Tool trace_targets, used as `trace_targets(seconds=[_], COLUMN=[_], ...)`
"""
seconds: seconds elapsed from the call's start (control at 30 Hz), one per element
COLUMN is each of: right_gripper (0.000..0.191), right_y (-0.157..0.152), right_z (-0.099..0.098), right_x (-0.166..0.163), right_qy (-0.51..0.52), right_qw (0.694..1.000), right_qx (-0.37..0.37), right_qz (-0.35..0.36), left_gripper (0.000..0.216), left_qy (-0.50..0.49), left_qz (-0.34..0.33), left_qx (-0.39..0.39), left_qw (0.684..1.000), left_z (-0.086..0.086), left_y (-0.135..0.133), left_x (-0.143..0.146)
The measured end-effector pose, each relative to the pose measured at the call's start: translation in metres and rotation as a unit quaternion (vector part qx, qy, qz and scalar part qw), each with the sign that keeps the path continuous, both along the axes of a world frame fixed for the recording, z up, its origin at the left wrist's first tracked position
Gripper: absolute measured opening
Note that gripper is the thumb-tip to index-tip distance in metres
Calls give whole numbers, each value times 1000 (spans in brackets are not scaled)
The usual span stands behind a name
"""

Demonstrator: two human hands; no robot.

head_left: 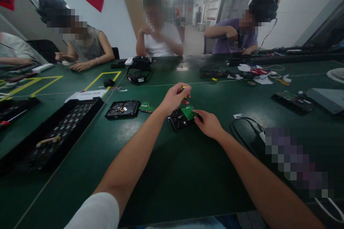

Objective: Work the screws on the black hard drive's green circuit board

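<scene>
A black hard drive (176, 121) with a green circuit board (188, 113) on its upper face lies on the table in front of me. Over the board, my left hand (176, 98) is closed around the yellow handle of a screwdriver (184, 91), whose shaft points down at the board. My right hand (209, 124) is at the drive's right edge, with thumb and fingers pinched on a small dark piece (199, 116) whose kind I cannot make out. Left of my hands lie a second hard drive (122, 109) and a loose green circuit board (146, 107).
A long black tray (80, 121) stands at the left. To the right are another drive (292, 101), a grey box (326, 100) and a black cable (235, 130). Papers and red-handled scissors (259, 72) lie farther back. Several people sit across the green table (166, 179).
</scene>
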State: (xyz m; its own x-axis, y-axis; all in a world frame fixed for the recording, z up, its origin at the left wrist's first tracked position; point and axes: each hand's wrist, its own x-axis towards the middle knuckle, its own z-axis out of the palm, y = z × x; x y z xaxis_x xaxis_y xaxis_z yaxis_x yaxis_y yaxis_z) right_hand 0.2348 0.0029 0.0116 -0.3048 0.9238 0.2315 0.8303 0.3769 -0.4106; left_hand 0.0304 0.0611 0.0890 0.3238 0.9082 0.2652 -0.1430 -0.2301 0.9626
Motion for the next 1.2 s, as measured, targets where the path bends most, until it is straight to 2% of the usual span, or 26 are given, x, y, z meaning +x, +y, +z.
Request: trace_targets(seconds=[0.17,0.23,0.33,0.43,0.57,0.77,0.87,1.07,1.2], right_gripper=[41,41,41,41,41,41,41,41,41], right_y=[-2,-2,-2,-2,-2,-1,-2,-2,-2], right_z=[2,2,1,1,1,1,2,1,2], right_x=[-1,-1,-1,-1,-1,-1,-1,-1,-1], right_qy=[-5,-2,0,2,6,-1,-2,4,-2], right_qw=[1000,1000,1000,1000,1000,1000,1000,1000,1000], right_qx=[-4,-2,-2,-6,-11,-3,-6,-2,-7], right_qz=[-6,-8,-6,-9,-11,-6,-8,-7,-7], left_gripper=[35,35,40,43,39,27,32,30,32], left_qy=[-37,-8,43,68,54,9,6,71,57], left_qz=[-28,6,92,120,95,19,14,41,39], left_qx=[-49,-34,7,28,21,-13,-16,61,55], left_qw=[998,999,995,990,994,1000,1000,995,996], left_z=[4,5,4,4,5,7,6,6,5], left_y=[-1,-1,0,-2,-3,0,1,-1,-1], left_x=[-4,-5,-4,-2,-2,-5,-5,-6,-4])
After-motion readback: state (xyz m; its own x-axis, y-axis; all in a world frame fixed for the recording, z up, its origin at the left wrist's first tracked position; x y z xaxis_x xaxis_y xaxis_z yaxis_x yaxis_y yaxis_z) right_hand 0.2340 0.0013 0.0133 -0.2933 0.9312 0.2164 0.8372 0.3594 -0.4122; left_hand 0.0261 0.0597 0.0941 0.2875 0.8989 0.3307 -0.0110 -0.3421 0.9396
